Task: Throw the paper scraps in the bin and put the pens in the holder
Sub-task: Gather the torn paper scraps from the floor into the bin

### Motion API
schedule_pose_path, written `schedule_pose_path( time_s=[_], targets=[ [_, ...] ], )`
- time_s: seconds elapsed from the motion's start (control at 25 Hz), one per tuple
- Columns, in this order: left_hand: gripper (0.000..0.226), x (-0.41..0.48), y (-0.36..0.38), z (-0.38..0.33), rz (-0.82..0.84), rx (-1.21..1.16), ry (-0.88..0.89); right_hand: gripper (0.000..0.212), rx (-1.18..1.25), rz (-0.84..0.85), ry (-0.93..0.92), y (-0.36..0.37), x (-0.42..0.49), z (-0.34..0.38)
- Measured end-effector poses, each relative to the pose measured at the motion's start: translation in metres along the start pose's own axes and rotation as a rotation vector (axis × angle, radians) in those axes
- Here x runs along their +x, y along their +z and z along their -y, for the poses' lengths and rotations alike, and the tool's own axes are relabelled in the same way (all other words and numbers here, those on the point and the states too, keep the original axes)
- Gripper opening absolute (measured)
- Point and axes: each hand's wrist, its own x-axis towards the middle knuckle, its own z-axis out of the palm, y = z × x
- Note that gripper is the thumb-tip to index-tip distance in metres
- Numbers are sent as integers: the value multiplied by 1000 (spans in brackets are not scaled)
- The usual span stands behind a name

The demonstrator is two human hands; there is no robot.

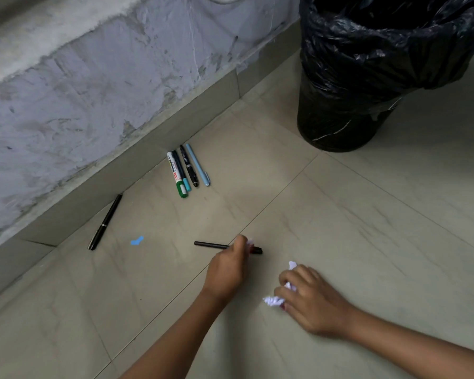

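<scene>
Beige tiled floor (367, 214) fills most of the view; rough grey-white wall (80, 86) with a tile skirting runs diagonally across upper left. Black bin (348, 116) with a black plastic liner (381, 50) stands on the floor at upper right, mouth open, inside dark, contents cannot tell.

Two bare forearms come in from the bottom edge. Left hand (226, 269) is lower centre, knuckles up, fingers curled down onto the floor; its grip is closed over a bit of white paper scrap (250, 244) showing at the fingertips, right on top of a thin black pen (211, 245) that lies flat, roughly horizontal, with its far end poking out past the hand. Cannot tell whether the pen itself is pinched. Right hand (309, 299) is lower right, near the left hand but apart from it, grip closed around crumpled white paper (274, 300), with pieces sticking out above and below the fingers.

Four pens in a neat row (188, 170) lie side by side, touching, close to the skirting, well left of the bin: a white marker with green cap, a dark one with teal end, a black one, a light blue one. Another black pen (105, 222) lies alone further left, angled, near the skirting. Small blue scrap (137, 240) sits on the floor between that lone pen and the left hand, touching neither.
</scene>
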Motion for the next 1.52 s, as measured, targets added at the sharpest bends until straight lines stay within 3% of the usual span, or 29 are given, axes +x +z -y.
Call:
schedule_pose_path(
  time_s=[0.08,0.24,0.44,0.52,0.64,0.84,1.0,1.08,1.2,1.32,1.44,1.52],
  targets=[
    [26,13,-1,-15,-79,-217,-114,5,-75,-64,-29,11,-8,12],
    [25,38,-9,-39,-137,-319,-64,30,-248,-147,-59,7,1,-12],
    [23,64,-10,-61,-162,-408,-66,8,-30,-228,315,-34,24,-40],
    [30,66,-9,-66,-181,-439,-105,12,-3,-201,361,-30,29,-34],
    [29,61,-4,-67,-176,-449,-136,31,-62,-102,191,-7,22,-24],
    [23,53,2,-57,-163,-430,-176,13,-311,-89,-38,2,15,-30],
    [26,51,-1,-51,-150,-422,-194,13,-333,-115,-110,0,17,-31],
    [27,47,-3,-48,-154,-423,-196,12,-275,-130,-50,-3,20,-33],
    [25,40,-1,-39,-183,-436,-229,12,12,-178,163,-13,28,-36],
    [29,39,1,-37,-208,-461,-266,14,259,-168,227,-12,26,-31],
    [32,40,1,-39,-203,-460,-268,23,152,-59,184,-1,23,-18],
    [31,41,0,-39,-184,-461,-257,21,145,-101,294,2,21,-19]
  ],
)
